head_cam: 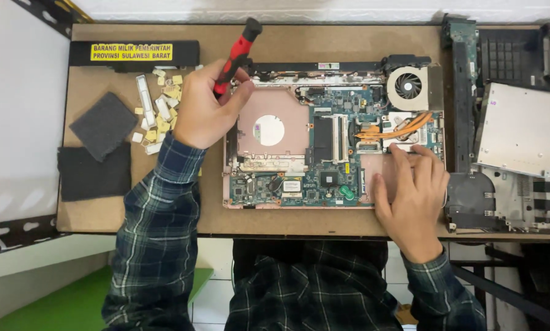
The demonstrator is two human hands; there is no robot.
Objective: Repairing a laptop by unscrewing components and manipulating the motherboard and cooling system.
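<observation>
left hand [204,110] clamped on red-and-black screwdriver [237,55], at laptop's upper-left corner | right hand [413,196] open, flat on opened laptop [324,138]'s lower-right corner | laptop: bare green board, copper pipes, round fan [408,86] | yellow rectangular label [131,52] on black bar, left of laptop
</observation>
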